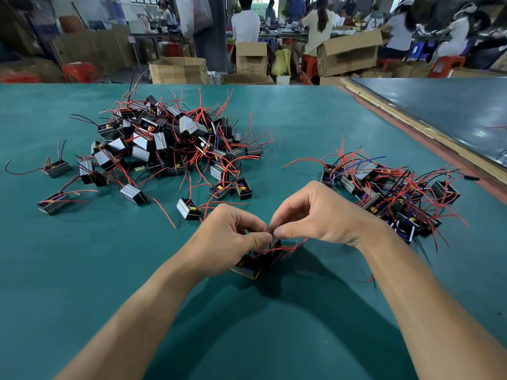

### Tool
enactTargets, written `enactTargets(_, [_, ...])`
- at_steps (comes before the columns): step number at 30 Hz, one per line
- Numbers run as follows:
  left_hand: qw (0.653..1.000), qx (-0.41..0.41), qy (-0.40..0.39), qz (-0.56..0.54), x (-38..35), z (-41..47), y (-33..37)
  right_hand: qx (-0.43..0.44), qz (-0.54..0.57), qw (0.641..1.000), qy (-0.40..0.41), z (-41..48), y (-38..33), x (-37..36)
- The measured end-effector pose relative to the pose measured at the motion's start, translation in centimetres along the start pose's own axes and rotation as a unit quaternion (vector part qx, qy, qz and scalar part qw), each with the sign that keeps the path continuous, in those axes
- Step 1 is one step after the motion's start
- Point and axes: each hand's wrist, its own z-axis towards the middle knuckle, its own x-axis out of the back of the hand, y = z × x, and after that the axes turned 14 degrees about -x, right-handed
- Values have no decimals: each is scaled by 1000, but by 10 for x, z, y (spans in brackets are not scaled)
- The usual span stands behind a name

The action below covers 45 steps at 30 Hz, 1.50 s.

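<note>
Pinching 1 set of wire ends between 2 hands, I worked near the middle of the green table (82, 270). At 10 o'clock from my hands lay the larger heap (170, 141) of small black modules. Its red and black leads were too knotted for an exact count, though well over 20 units showed, with about 7 strays along its near edge. I judged it the stock waiting its turn, dumped within easy reach of my left arm.

My left hand (233, 231) pressed thumb and forefinger together on the leads, its other fingers curled down toward the module (251, 266). That 1 module sat at 6 o'clock under my fingertips, tilted, and whether it touched the mat I could not tell. The wire ends (271, 232) rose to the spot where both hands met, probably so I could twist them together. My right hand (321, 215) pinched those same ends from the other side, thumb against forefinger.

At 2 o'clock lay the smaller heap (389, 193), roughly 12 units. I judged it the finished lot, kept well apart so the 2 heaps would not mix.
</note>
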Motion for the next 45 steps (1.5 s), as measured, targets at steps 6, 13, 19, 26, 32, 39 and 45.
enactTargets(6, [1000,-2,-3,10,-1,0,2,-10,-22,1000,1,-1,-3,-2])
enactTargets(13, [1000,-14,16,12,-4,-3,1,-35,-48,998,17,-5,-9,-7])
enactTargets(19, [995,-43,70,64,-13,-4,0,-132,-6,991,-17,-4,-11,-8])
enactTargets(26, [997,-31,59,45,-6,0,-1,-35,-2,999,26,-2,-7,-8])
enactTargets(32, [999,-7,46,-5,-4,0,1,16,-53,997,61,-1,-4,-5])
enactTargets(39, [998,1,57,-10,-3,1,2,23,-65,994,87,1,-5,-5])
enactTargets(45, [999,-3,51,-8,-4,0,4,3,-99,993,70,-1,-7,-6])
